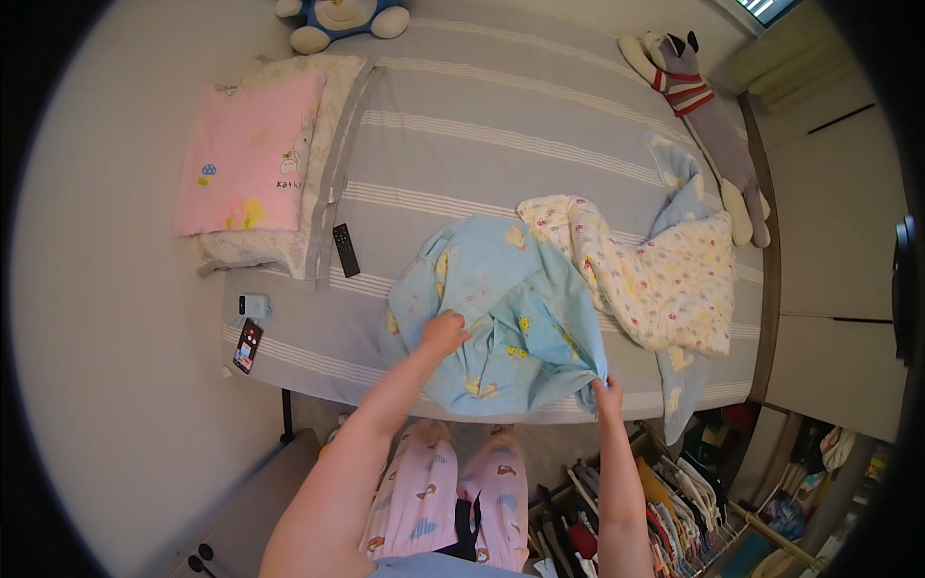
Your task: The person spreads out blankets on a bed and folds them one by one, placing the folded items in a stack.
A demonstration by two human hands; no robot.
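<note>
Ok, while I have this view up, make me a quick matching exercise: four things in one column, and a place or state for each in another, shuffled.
Things:
1. Light-blue cloth
2. Remote control
3. Phone
4. Long plush toy

Places and states:
A. Lying face up and lit
B. Wearing a red-striped top
C. Touched by the left hand and pinched at its edge by the right hand
D. Lying between the patterned pillow and the light-blue cloth

Right pairs: 1-C, 2-D, 3-A, 4-B
</note>
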